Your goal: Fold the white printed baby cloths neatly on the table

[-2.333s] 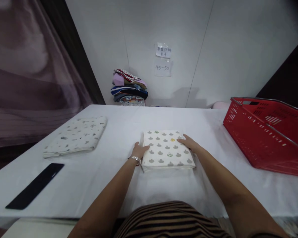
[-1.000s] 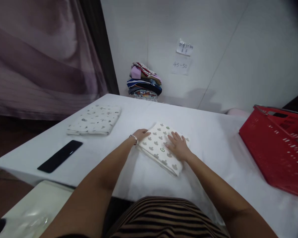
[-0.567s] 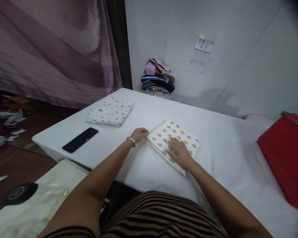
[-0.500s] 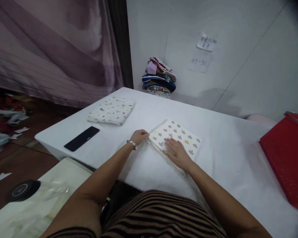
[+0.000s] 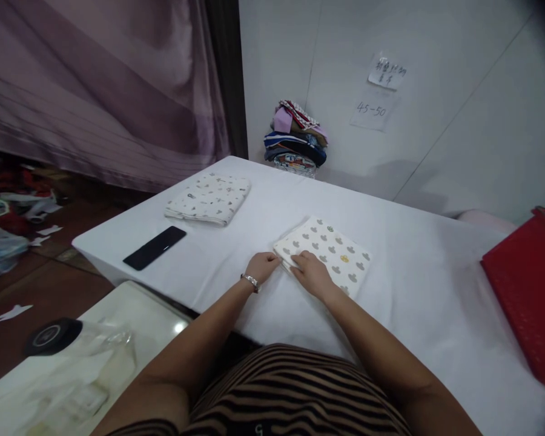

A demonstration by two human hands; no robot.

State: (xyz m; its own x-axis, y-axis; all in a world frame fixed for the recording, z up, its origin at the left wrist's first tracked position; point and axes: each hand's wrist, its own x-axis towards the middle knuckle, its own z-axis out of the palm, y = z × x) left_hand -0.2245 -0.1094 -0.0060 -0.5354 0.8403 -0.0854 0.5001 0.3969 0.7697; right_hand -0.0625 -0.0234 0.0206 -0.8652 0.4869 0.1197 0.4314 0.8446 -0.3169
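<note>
- Near the middle of the table's [image 5: 413, 284] front edge lies the folded cloth with grey shapes [image 5: 333, 254], turned so that one corner points at the person.
- Half a second ago the right hand [image 5: 309, 274] lay flat on top of the cloth. Now it has slid back to the near-left corner, and its fingers are bent over the edge.
- The left hand [image 5: 263, 266], with a bracelet [image 5: 251, 280] at the wrist, has stayed at that same corner. The two hands now meet there, almost touching.
- By my reading, the pressing and smoothing has given way to work on the corner itself.
- Both hands are loosely curled with the knuckles up and the fingertips on the cloth's edge. I cannot tell whether either one has pinched the layers.
- Both forearms reach out low over the table and close in on the corner.
- Toward the far-left corner lies a second folded cloth [image 5: 209, 198], and a dark phone [image 5: 154, 247] lies by the left edge.
- A red basket [image 5: 527, 284] sits at the right side, and a stack of clothes [image 5: 297, 136] stands against the wall behind.
</note>
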